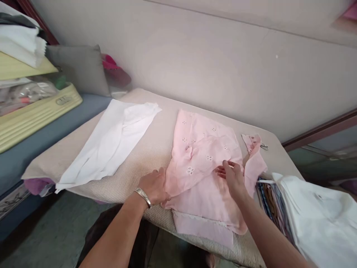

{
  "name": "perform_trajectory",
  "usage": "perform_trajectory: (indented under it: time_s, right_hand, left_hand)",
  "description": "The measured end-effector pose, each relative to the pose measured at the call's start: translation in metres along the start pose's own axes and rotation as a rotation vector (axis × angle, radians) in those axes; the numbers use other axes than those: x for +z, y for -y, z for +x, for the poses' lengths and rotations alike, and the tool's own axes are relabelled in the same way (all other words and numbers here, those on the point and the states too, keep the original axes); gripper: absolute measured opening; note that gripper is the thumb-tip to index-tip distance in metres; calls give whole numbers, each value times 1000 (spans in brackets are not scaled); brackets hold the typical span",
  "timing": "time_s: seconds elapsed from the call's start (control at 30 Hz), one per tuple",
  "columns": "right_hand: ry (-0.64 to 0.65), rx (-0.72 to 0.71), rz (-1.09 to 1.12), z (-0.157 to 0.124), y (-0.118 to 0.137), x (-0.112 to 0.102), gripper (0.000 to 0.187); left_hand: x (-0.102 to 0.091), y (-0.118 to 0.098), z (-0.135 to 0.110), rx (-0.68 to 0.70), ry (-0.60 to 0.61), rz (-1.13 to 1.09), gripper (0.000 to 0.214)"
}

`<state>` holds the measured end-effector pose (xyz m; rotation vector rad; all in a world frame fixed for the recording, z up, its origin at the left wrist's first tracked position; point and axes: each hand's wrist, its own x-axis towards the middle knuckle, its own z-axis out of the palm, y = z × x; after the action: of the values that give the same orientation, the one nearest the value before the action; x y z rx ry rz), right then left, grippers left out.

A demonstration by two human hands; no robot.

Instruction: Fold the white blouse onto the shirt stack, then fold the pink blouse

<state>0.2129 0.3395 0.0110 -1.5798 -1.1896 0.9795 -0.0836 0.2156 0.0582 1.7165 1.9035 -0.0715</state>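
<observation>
A pale pink eyelet fabric piece (199, 156) lies folded on a beige padded table (145, 156). My left hand (153, 186), with a silver bracelet on its wrist, grips the pink cloth's left edge. My right hand (232, 176) pinches a fold of the pink cloth near its right side. A small pink scrap (252, 143) lies just beyond the right hand. A white fabric piece (111, 141) lies flat on the table's left half.
A stack of coloured cloth (269, 203) under white fabric (320, 219) sits at the right. A grey cushion (79, 67), a yellow case (36, 113) and folded cloths stand at the left. A wall runs behind the table.
</observation>
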Motion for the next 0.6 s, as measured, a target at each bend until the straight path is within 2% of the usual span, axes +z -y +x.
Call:
perform_trajectory:
  time_s: [0.07, 0.13, 0.2, 0.23, 0.33, 0.43, 0.5, 0.6]
  right_hand:
    - [130, 8, -51, -46, -5, 2, 61]
    - [346, 32, -65, -82, -5, 7, 60]
    - [513, 9, -116, -105, -6, 14, 51]
    - [546, -47, -173, -112, -6, 18, 44]
    - [516, -390, -471, -119, -9, 31, 39]
    - [491, -713, -786, -117, -12, 40, 29]
    - [494, -828, -909, -115, -14, 44, 21]
    - [479, -932, -985, -113, -12, 45, 21]
  left_hand:
    - [3, 2, -7, 13, 44, 35, 73]
    - [11, -2, -12, 16, 48, 63, 69]
    - [21, -9, -14, -8, 28, 91, 58]
    - [25, -12, -14, -25, 10, 110, 51]
    - [31, -18, -12, -42, -36, 152, 36]
    - [29, -21, -10, -16, -47, 149, 31]
    - [26, -22, -11, -1, -63, 129, 28]
    - [23, -23, -13, 58, -94, 105, 24]
